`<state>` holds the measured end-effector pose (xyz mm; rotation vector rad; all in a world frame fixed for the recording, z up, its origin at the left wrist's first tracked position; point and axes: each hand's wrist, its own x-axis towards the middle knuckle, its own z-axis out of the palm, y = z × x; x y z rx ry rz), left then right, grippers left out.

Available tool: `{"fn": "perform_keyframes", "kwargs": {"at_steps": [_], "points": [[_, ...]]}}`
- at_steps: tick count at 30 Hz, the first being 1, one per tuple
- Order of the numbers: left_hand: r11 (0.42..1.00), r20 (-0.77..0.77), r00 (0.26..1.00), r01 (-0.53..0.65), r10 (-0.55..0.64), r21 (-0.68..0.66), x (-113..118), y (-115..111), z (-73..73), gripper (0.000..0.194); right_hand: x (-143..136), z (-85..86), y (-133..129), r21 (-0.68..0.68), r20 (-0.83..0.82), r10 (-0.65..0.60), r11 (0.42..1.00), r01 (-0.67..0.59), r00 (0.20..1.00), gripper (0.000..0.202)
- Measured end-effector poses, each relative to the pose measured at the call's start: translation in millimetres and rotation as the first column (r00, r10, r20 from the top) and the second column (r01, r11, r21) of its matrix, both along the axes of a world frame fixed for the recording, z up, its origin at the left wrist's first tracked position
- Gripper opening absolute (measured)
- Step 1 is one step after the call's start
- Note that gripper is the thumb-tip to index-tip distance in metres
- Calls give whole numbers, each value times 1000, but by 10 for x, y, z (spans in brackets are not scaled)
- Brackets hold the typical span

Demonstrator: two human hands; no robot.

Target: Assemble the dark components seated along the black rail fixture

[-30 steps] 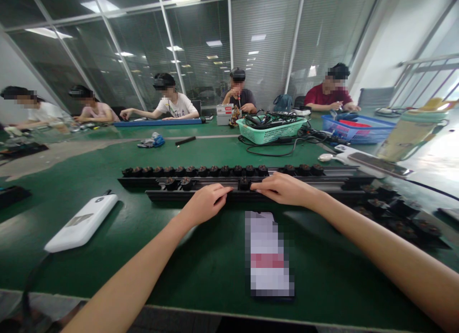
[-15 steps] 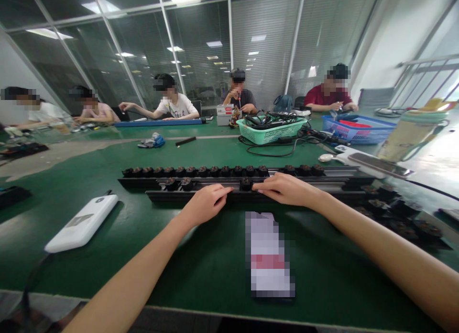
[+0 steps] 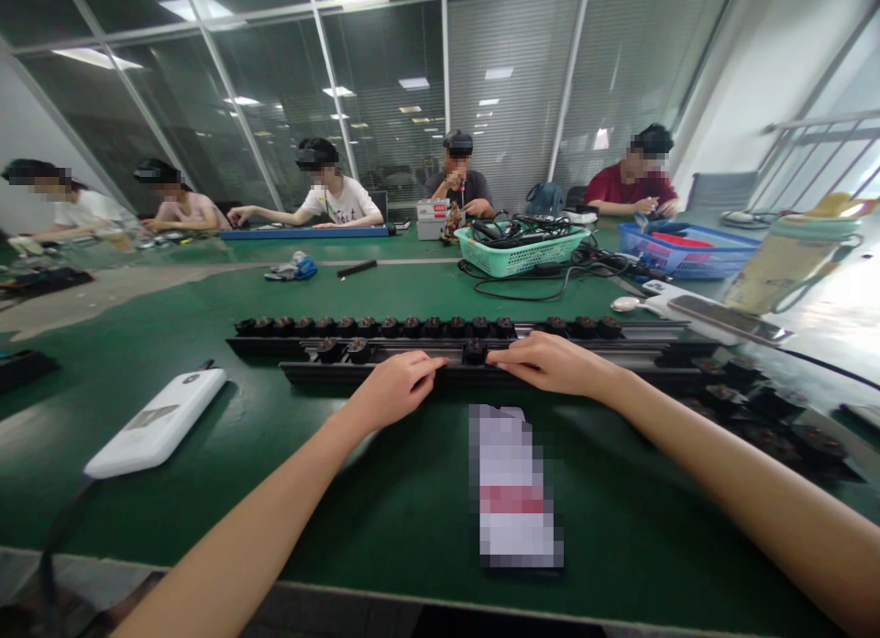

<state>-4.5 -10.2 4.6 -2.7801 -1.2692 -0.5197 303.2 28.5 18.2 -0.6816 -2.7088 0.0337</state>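
A long black rail (image 3: 385,370) lies across the green table in front of me, with black round-topped socket modules (image 3: 357,349) in its channel. My left hand (image 3: 402,381) is closed at the rail's front edge, index finger stretched along the channel and the other fingers curled. My right hand (image 3: 554,361) is closed too, its fingertips against the right side of a single socket module (image 3: 474,350) seated in the channel. That module stands upright between my hands, apart from the left fingertip. What the right thumb touches is partly hidden.
Behind lies a second rail (image 3: 275,346) holding several modules. Loose modules (image 3: 776,400) sit at right. A phone (image 3: 515,491) and a white cabled device (image 3: 158,424) lie nearer. Farther back are a green basket (image 3: 522,256), a blue basket (image 3: 715,258) and several people.
The view has shifted very slightly. Both hands stay in nearly the same places, and any movement of the module between them is too small to be sure of.
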Motion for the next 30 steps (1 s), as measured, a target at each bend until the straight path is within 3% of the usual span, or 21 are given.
{"fn": "perform_keyframes", "kwargs": {"at_steps": [6, 16, 30], "points": [[1000, 23, 1000, 2, -2, -4, -1, -3, -7, 40, -2, 3, -36, 4, -4, -26, 1000, 26, 1000, 38], [1000, 36, 999, -16, 16, -5, -6, -13, -4, 39, -13, -55, -139, 134, 77, -145, 982, 134, 986, 42], [1000, 1, 1000, 1, -1, 10, -9, -13, 23, 40, -9, -21, -159, 80, 79, -155, 986, 149, 985, 42]]}}
